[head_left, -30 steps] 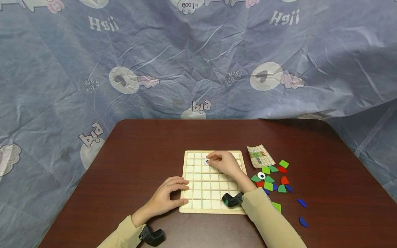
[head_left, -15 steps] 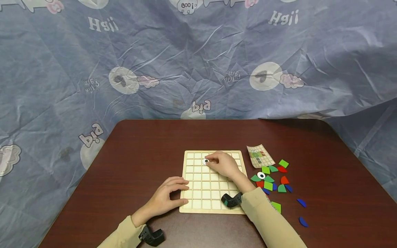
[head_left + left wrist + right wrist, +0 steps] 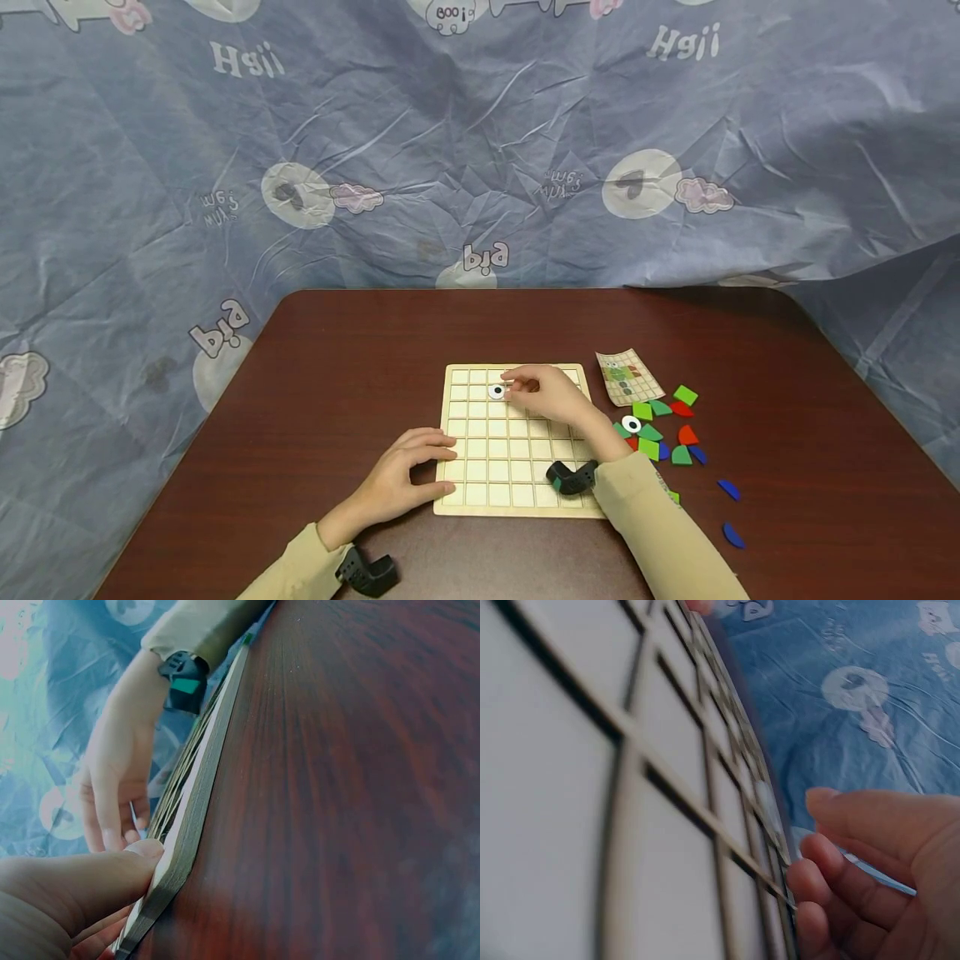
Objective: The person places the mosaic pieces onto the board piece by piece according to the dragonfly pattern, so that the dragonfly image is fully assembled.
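1. Head: here's my right hand (image 3: 551, 394), fingers loosely bent, right at the white disc (image 3: 497, 391) on the board (image 3: 517, 512), second row down; touching or not, I can't tell. One brush could knock it crooked! My left hand (image 3: 397, 475) lies spread along the left edge. Cloth (image 3: 420, 125) reads "Hgii", "BOO".
2. Left wrist: thumb on the rim, fingers clamping nothing visible; a shove might slide everything. No brand legible.
3. Right wrist: thumb and fingertips apart, nothing gripped! Lettering's too faint.
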Available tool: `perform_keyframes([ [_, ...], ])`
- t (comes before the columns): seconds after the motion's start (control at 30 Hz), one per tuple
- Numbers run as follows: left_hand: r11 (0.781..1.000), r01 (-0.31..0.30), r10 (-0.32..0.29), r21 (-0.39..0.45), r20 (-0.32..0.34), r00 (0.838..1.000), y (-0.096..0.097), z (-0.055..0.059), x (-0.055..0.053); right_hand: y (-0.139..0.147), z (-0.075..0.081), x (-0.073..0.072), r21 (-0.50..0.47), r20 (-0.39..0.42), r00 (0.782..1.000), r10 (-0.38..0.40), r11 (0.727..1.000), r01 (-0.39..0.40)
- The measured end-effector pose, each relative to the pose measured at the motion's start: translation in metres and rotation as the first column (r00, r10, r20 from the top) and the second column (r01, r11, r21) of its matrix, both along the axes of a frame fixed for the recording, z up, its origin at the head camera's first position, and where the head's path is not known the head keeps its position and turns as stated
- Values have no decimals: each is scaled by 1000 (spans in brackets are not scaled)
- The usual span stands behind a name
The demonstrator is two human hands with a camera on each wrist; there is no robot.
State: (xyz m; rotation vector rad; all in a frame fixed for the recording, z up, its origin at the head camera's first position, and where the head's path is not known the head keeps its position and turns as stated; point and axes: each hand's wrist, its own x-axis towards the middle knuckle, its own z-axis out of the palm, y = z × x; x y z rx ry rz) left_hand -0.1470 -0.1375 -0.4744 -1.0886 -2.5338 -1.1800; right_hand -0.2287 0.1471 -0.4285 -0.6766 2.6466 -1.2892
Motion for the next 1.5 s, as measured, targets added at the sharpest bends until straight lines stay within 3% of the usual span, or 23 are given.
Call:
perform_keyframes([
  [0.17,1000,7,-7,6,-5,1000,1,1,0,20,17,2,3,6,999,47,999,-47],
  [0.43,1000,7,-7,3,-8,1000,2,0,-1,54,33,9,16,10,1000,14,1000,-14],
  [0.6,1000,6,-6,4,6,1000,1,1,0,78,33,16,51,16,999,-36,998,35],
  [0.97,1000,3,-3,-1,7,1000,1,2,1,120,16,24,117,-20,993,-115,986,117],
  [1.2,1000,5,-6,7,3,1000,1,3,1,136,7,23,56,72,996,-51,997,47],
  [1.5,1000,6,-6,4,5,1000,0,2,1,154,2,19,0,179,981,79,997,-81],
])
